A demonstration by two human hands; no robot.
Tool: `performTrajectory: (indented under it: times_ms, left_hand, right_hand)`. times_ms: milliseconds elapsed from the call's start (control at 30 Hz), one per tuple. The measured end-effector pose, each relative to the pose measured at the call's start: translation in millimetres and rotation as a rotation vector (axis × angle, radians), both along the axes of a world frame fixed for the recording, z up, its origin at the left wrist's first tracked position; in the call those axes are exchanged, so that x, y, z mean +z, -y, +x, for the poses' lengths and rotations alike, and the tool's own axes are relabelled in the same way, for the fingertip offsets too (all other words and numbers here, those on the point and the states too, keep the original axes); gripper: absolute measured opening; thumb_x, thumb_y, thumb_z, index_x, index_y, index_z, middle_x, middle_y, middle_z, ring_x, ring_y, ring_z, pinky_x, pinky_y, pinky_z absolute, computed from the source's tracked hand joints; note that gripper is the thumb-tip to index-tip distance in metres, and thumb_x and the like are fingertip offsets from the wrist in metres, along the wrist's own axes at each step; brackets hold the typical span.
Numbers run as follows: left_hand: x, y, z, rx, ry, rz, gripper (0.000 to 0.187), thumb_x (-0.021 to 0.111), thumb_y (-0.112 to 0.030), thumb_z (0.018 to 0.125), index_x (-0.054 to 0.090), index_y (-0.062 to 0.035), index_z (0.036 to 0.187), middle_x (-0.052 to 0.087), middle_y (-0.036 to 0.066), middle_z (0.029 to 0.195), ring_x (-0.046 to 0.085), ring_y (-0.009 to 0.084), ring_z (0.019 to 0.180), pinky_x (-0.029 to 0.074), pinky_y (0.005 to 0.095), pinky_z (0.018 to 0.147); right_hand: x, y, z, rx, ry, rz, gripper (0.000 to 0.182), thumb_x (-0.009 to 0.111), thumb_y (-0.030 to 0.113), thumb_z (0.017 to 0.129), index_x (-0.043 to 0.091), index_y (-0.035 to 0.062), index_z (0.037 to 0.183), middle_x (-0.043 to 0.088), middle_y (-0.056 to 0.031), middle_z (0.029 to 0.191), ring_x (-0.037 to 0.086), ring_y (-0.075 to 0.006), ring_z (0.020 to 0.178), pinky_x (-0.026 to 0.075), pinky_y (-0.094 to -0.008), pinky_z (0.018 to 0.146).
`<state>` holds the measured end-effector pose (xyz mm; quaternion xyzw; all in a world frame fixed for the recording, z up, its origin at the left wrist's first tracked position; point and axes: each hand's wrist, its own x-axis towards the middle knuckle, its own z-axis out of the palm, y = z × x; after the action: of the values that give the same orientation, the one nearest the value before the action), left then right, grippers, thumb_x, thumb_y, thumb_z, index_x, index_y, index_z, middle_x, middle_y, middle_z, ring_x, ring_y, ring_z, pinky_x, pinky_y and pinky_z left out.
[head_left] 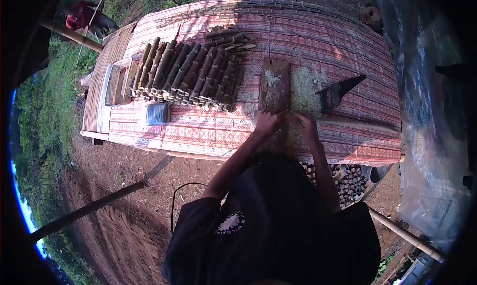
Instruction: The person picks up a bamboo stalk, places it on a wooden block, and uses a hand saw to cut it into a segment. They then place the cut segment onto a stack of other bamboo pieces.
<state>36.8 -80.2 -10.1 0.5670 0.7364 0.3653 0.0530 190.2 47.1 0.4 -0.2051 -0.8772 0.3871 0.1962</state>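
Here, just right of the frame's centre, the left hand (270, 121) and the right hand (306, 126) meet over a long pale bamboo pole (362, 123) that lies across the near edge of the patterned cloth-covered table (208, 131) and runs off toward the right of the frame. Both hands seem curled around the pole's near end, close together, though whether the fingers are fully clamped on it I cannot tell. Directly above the hands lies a dark wooden board (275, 84) dusted with pale sawdust, and more sawdust (304, 91) spreads just right of it. A black-handled handsaw (339, 92) rests on the cloth to the upper right of the hands. At upper centre-left lies a row of cut bamboo sections (191, 74), side by side. A small grey block (158, 113) sits below that row.
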Motion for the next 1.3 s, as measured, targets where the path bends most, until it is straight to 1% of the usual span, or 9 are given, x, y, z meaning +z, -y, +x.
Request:
performTrajectory:
  times_ms: [567,667,733,867,1000,1067,1100,1167,1300]
  left_hand:
    - [-9,3,1,-0.015,0.052,-0.045,0.042,0.069,-0.025,0.075,0.064,-0.0213,0.116,0.064,0.004,0.115,0.061,0.0289,0.102,0.043,0.0439,0.091]
    - [-10,4,0,-0.012,0.029,-0.04,0.043,0.069,-0.027,0.075,0.064,-0.0232,0.118,0.065,0.004,0.114,0.06,0.0288,0.104,0.042,0.0441,0.093]
    - [-10,3,2,0.002,-0.004,0.004,0.041,0.072,-0.027,0.074,0.067,-0.0221,0.115,0.067,0.005,0.109,0.062,0.0278,0.099,0.045,0.0433,0.09]
    - [-6,2,1,0.029,-0.005,0.014,0.037,0.074,-0.028,0.074,0.069,-0.0211,0.111,0.069,0.005,0.103,0.065,0.0262,0.093,0.047,0.0425,0.088]
    - [1,0,1,0.04,0.006,-0.006,0.036,0.074,-0.03,0.075,0.07,-0.0211,0.11,0.069,0.005,0.104,0.066,0.0259,0.093,0.048,0.0428,0.089]
    - [-2,1,1,0.041,0.0,-0.004,0.035,0.074,-0.032,0.075,0.071,-0.0209,0.108,0.069,0.005,0.103,0.066,0.0256,0.093,0.048,0.043,0.089]
    - [-4,1,2,0.036,0.002,-0.004,0.035,0.074,-0.032,0.075,0.071,-0.0209,0.108,0.069,0.005,0.103,0.066,0.0256,0.093,0.048,0.043,0.089]
    - [-8,0,1,0.036,0.076,-0.052,0.033,0.072,-0.029,0.075,0.071,-0.0227,0.108,0.068,0.003,0.106,0.063,0.026,0.099,0.045,0.0452,0.094]
    - [-10,1,0,0.045,-0.033,0.025,0.033,0.076,-0.033,0.074,0.072,-0.0203,0.104,0.07,0.006,0.101,0.067,0.0259,0.09,0.05,0.0419,0.086]
  right_hand:
    - [10,-24,-2,-0.021,0.072,-0.13,0.029,0.067,0.01,0.081,0.065,0.0068,0.11,0.062,-0.0146,0.106,0.057,-0.0316,0.106,0.045,-0.0405,0.092]
    - [-25,-71,4,-0.248,-0.045,0.162,0.034,0.07,0.015,0.08,0.063,0.0068,0.112,0.061,-0.0148,0.11,0.056,-0.0324,0.107,0.044,-0.0435,0.093]
    - [-40,-96,8,-0.55,0.138,0.373,0.041,0.071,0.018,0.077,0.059,0.0085,0.115,0.059,-0.0157,0.114,0.055,-0.034,0.108,0.042,-0.0462,0.093]
    - [-30,-114,6,-0.57,0.415,0.258,0.056,0.074,0.018,0.073,0.051,0.0086,0.124,0.058,-0.0181,0.116,0.055,-0.0371,0.108,0.042,-0.0481,0.092]
    - [-36,-130,-2,-0.528,0.431,0.408,0.052,0.074,0.017,0.073,0.053,0.0041,0.119,0.058,-0.0206,0.113,0.055,-0.0373,0.109,0.044,-0.0442,0.093]
    - [1,-120,-15,-0.693,0.486,-0.159,0.056,0.075,0.02,0.071,0.052,0.0033,0.12,0.061,-0.0197,0.104,0.06,-0.0377,0.099,0.049,-0.0436,0.082]
    - [-18,-131,-11,-0.698,0.487,-0.16,0.056,0.075,0.02,0.071,0.052,0.0033,0.12,0.061,-0.0197,0.104,0.06,-0.0377,0.099,0.049,-0.0436,0.082]
    - [-80,-163,-2,-0.921,0.035,0.101,0.054,0.076,0.028,0.072,0.055,-0.0031,0.111,0.065,-0.0177,0.088,0.064,-0.0377,0.085,0.05,-0.0438,0.071]
    - [11,-99,13,-1.178,-0.175,-0.147,0.046,0.075,0.038,0.077,0.059,-0.0033,0.087,0.061,-0.0101,0.067,0.062,-0.0276,0.06,0.046,-0.0384,0.054]
